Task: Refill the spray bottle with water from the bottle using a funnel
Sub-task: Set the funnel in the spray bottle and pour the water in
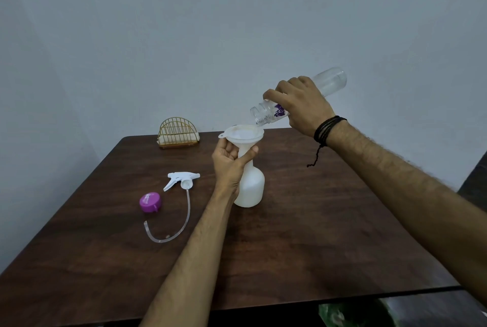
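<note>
Fingers of the right hand [300,105] wrap the clear plastic bottle [326,84], tilted mouth-down left over the white funnel [241,134]; left hand [229,163] grips the white spray bottle [250,187] neck, frame centre.

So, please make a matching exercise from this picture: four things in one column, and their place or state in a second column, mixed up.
Things:
1. clear water bottle
2. funnel
3. purple cap
4. spray head

Places or states:
A. lying on the table, with a long tube attached
B. tilted, mouth down, held in the right hand
C. sitting in the neck of the white spray bottle, which the left hand holds
D. on the table, left of the tube

Pairs: 1-B, 2-C, 3-D, 4-A
</note>
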Demonstrator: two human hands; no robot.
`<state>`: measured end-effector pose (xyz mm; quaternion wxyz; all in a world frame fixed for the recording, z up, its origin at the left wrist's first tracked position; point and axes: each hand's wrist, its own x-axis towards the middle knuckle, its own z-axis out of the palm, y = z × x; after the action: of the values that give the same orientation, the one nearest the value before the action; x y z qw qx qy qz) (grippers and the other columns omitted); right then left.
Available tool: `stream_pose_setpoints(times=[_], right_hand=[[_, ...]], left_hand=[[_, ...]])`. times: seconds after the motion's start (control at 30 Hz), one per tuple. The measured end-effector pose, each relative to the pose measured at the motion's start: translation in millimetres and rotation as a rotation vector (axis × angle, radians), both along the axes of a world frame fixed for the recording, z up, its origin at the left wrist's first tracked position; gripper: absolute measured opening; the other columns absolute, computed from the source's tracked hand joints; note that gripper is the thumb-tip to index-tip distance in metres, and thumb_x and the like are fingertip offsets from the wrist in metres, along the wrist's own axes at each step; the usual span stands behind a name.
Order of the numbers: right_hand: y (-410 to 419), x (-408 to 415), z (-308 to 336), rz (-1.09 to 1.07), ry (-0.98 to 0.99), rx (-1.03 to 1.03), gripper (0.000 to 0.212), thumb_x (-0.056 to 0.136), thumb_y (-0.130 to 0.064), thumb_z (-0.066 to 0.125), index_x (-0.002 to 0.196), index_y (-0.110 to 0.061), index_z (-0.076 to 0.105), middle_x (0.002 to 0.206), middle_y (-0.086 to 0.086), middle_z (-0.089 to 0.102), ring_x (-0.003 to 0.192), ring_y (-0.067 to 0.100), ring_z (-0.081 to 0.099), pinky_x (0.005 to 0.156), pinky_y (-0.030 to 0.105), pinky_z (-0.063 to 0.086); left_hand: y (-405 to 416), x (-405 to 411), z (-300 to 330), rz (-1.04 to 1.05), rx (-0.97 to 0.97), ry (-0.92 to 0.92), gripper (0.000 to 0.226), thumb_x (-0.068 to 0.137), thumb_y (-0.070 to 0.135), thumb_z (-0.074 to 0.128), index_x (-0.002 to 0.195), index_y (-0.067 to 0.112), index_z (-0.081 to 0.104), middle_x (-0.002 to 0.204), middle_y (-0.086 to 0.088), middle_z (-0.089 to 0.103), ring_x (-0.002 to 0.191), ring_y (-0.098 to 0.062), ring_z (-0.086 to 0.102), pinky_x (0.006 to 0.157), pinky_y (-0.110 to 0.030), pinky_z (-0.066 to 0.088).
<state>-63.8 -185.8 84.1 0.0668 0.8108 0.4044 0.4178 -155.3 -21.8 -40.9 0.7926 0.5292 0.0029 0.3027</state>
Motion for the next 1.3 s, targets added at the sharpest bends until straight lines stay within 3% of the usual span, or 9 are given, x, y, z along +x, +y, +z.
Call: stream_pose_setpoints(times=[0.3,0.53,0.7,0.8,0.9,1.0,1.1,1.2,1.3], right_hand=[[3.0,0.3,-2.3,0.032,-0.184,-0.034,0.061,0.063,0.019,0.049,0.111,-0.016,0.06,0.095,0.007,0.06,0.083,0.03,0.055,0.087,0.043,0.042],[2.7,-3.3,-6.2,0.038,-0.25,-0.076,0.071,0.081,0.007,-0.002,0.113,-0.015,0.058,0.098,0.008,0.061,0.086,0.031,0.057,0.092,0.046,0.04],[5.0,-5.5,-5.4,0.053,-0.304,-0.056,0.074,0.084,0.007,-0.006,0.112,-0.015,0.059,0.099,0.009,0.061,0.087,0.031,0.059,0.093,0.047,0.041],[6.9,-1.7,-8.8,0.06,-0.271,-0.01,0.065,0.079,0.014,0.012,0.114,-0.015,0.059,0.099,0.008,0.06,0.088,0.03,0.057,0.095,0.045,0.037],[7.9,-0.1,-13.8,0.071,-0.051,0.074,0.06,0.066,0.018,0.05,0.114,-0.017,0.059,0.093,0.005,0.058,0.082,0.03,0.055,0.085,0.042,0.039],[3.1,-1.7,-22.9,0.094,0.367,0.18,0.058,0.068,0.007,0.058,0.12,-0.018,0.054,0.093,0.004,0.057,0.083,0.029,0.054,0.077,0.037,0.04],[-4.1,-7.7,-34.1,0.155,0.715,0.418,0.048,0.072,-0.004,0.069,0.113,-0.02,0.05,0.092,0.004,0.061,0.082,0.026,0.06,0.07,0.034,0.05],[-11.7,-14.7,-46.3,0.135,0.902,0.654,0.053,0.068,-0.013,0.083,0.11,-0.018,0.052,0.092,-0.001,0.066,0.077,0.011,0.061,0.064,0.018,0.048],[-19.7,-18.5,-66.3,0.119,1.014,0.894,0.061,0.064,-0.024,0.091,0.114,-0.019,0.056,0.099,-0.009,0.067,0.087,0.004,0.064,0.071,0.017,0.05]], left_hand=[[0.0,0.6,0.3,-0.014,-0.01,-0.008,0.068,0.074,-0.015,0.078,0.135,0.001,0.054,0.125,-0.004,0.07,0.117,-0.018,0.067,0.092,-0.027,0.055],[0.4,1.1,-0.9,-0.017,-0.005,-0.021,0.068,0.074,-0.014,0.078,0.136,0.003,0.054,0.131,-0.01,0.067,0.12,-0.021,0.065,0.095,-0.03,0.055],[0.7,1.4,-1.1,-0.016,-0.004,-0.014,0.069,0.074,-0.013,0.079,0.136,0.002,0.054,0.131,-0.011,0.066,0.12,-0.021,0.065,0.095,-0.029,0.055],[0.7,0.8,0.1,-0.014,-0.01,-0.009,0.068,0.074,-0.014,0.079,0.135,0.003,0.054,0.131,-0.011,0.066,0.12,-0.02,0.066,0.095,-0.03,0.055],[0.0,-0.7,1.6,-0.012,-0.016,-0.005,0.068,0.073,-0.013,0.079,0.135,0.002,0.054,0.13,-0.01,0.067,0.117,-0.019,0.067,0.091,-0.027,0.056],[-0.5,-1.8,2.0,-0.017,-0.02,-0.004,0.065,0.073,-0.015,0.078,0.131,0.004,0.057,0.126,-0.009,0.069,0.114,-0.018,0.068,0.087,-0.025,0.056],[-0.9,-2.3,1.9,-0.022,-0.016,-0.007,0.062,0.073,-0.017,0.077,0.128,0.007,0.058,0.124,-0.007,0.07,0.114,-0.019,0.068,0.089,-0.026,0.056],[-0.9,-3.2,2.0,-0.02,-0.006,0.001,0.062,0.073,-0.017,0.077,0.126,0.008,0.059,0.12,-0.003,0.071,0.113,-0.017,0.069,0.089,-0.026,0.056],[-0.1,-4.8,0.4,-0.021,0.002,0.016,0.063,0.073,-0.016,0.078,0.129,0.004,0.057,0.12,-0.003,0.071,0.113,-0.016,0.069,0.088,-0.025,0.056]])
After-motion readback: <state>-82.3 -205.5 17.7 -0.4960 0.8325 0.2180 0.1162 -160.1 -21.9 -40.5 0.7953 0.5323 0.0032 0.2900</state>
